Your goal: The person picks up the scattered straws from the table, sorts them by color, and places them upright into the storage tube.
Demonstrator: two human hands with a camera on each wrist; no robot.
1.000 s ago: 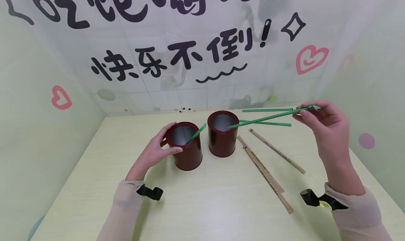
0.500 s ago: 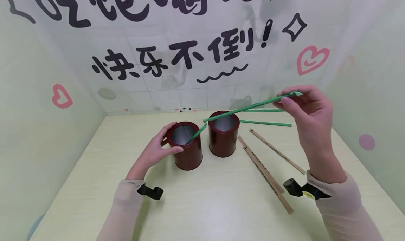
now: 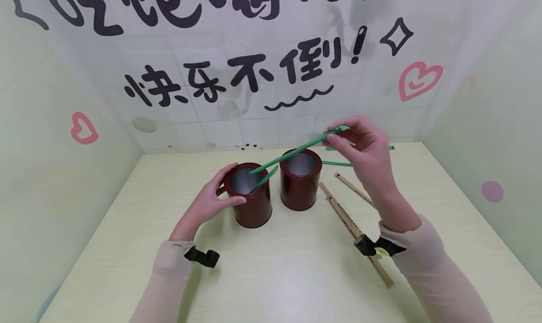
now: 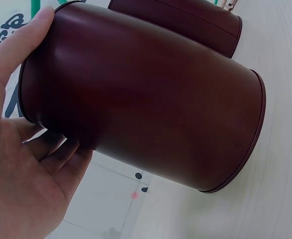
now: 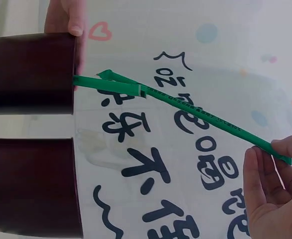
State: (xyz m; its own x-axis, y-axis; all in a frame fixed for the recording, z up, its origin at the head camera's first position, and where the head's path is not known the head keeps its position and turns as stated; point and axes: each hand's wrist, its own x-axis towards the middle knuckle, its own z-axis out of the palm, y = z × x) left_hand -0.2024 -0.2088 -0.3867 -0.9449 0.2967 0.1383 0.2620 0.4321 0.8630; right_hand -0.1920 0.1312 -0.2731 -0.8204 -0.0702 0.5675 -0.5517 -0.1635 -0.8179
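My left hand (image 3: 207, 200) holds the left dark red mug-like canister (image 3: 254, 212), thumb at the near side of its rim. A green paper-wrapped straw (image 3: 267, 177) leans inside it, its top above the rim. Between thumb and fingers, my right hand (image 3: 367, 146) pinches another green wrapped straw (image 3: 296, 151) near its upper end. That held straw slants down to the left, its lower tip over the left canister's mouth. Beside it stands a second dark red canister (image 3: 298, 193), with no straw showing in its mouth. In the left wrist view, my fingers curve around the canister (image 4: 146, 99).
Behind my right hand lie more green straws (image 3: 336, 163) on the pale tabletop (image 3: 275, 271). Several brown paper-wrapped straws (image 3: 340, 211) lie to the right, partly covered by my right forearm. A printed white backdrop (image 3: 203, 134) rises behind the table.
My right hand has moved left with the green straw, bringing its lower tip from the right canister over to the left one. My left hand and both canisters have stayed put.
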